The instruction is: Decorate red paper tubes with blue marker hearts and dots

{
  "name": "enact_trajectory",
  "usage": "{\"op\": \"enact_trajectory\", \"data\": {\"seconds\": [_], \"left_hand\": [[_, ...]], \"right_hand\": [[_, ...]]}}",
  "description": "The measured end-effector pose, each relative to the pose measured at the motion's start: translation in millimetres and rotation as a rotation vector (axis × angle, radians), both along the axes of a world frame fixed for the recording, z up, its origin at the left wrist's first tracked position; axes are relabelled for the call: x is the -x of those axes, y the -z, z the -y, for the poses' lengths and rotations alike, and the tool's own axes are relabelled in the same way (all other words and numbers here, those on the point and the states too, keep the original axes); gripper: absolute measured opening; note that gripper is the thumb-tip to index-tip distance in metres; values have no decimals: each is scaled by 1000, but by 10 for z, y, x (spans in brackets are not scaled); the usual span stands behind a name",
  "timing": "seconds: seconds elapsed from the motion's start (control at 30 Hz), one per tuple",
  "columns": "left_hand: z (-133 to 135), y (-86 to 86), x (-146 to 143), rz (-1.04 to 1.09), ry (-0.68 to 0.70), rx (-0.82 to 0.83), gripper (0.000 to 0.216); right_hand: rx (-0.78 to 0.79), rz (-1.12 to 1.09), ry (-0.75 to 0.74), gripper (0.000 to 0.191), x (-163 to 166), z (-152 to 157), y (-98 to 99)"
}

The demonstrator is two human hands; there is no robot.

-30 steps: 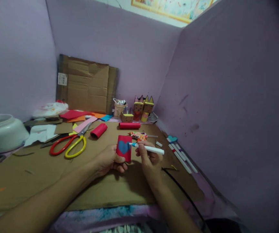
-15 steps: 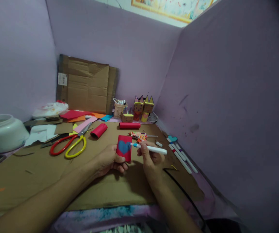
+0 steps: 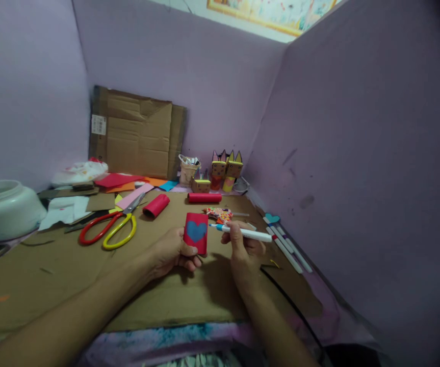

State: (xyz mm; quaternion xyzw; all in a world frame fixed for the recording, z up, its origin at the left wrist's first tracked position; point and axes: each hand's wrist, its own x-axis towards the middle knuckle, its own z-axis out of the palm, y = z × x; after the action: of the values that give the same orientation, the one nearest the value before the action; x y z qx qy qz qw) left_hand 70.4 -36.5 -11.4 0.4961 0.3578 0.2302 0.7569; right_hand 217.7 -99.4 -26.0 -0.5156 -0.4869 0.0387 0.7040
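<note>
My left hand (image 3: 177, 253) holds a red paper piece (image 3: 202, 247) by its lower left side, thumb across the front. On its face is a blue heart (image 3: 196, 231). Pinched in my right hand (image 3: 242, 250) is a white marker (image 3: 256, 235) with a blue collar, its tip pointing left and a little apart from the red piece. Just behind lie a flower-patterned piece (image 3: 220, 214) and a small white cap (image 3: 251, 226), partly hidden by my fingers. Two red paper tubes (image 3: 156, 206) rest farther back on the cardboard sheet (image 3: 147, 300).
Red-and-yellow-handled scissors (image 3: 119, 229) lie at left, near colored paper scraps (image 3: 120, 180) and a white pot (image 3: 7, 211). Several white markers (image 3: 284, 250) line the right edge. Cardboard figures (image 3: 227, 171) and a pen cup (image 3: 188, 171) stand at the back. A black cord (image 3: 290, 306) runs along the right front.
My right hand has drawn the marker to the right, so its tip has come off the heart. The left hand and the red piece have hardly moved.
</note>
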Motion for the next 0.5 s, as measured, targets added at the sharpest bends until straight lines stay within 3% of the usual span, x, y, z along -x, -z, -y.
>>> {"op": "enact_trajectory", "data": {"seconds": [0.23, 0.5], "left_hand": [[8, -8, -10, -16, 3, -4, 22], [-18, 19, -10, 13, 6, -6, 25]], "right_hand": [[29, -4, -84, 23, 19, -36, 56], [82, -14, -20, 31, 3, -32, 52]]}}
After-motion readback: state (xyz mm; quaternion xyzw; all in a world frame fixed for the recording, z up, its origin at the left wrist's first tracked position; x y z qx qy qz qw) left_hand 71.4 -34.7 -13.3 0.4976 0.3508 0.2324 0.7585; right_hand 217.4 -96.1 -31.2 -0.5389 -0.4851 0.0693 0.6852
